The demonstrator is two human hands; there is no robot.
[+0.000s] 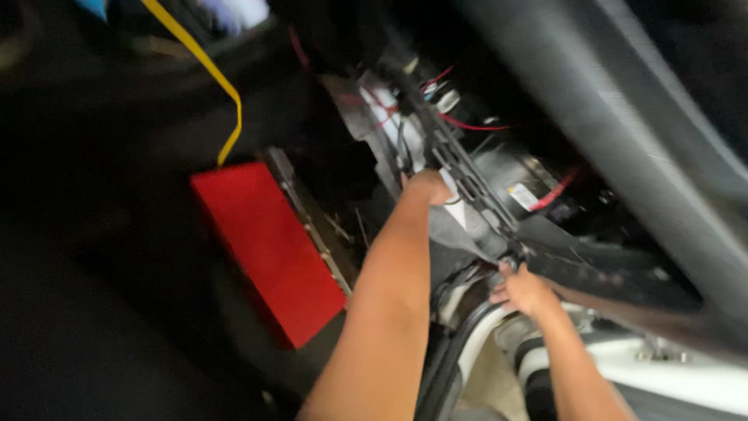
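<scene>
Both hands work at freeing the long black plastic panel (460, 175) slanting across the engine bay; left hand (427, 187) grips its middle, right hand (523, 290) pinches its lower end; next likely calls for lifting evenly.

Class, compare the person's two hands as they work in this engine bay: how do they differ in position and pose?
The left hand reaches farther up, closed around the long black plastic strip; the right hand sits lower, fingers at the strip's near end. The left forearm looks longer and nearer than the right. Both are bare and touch the strip.
</scene>
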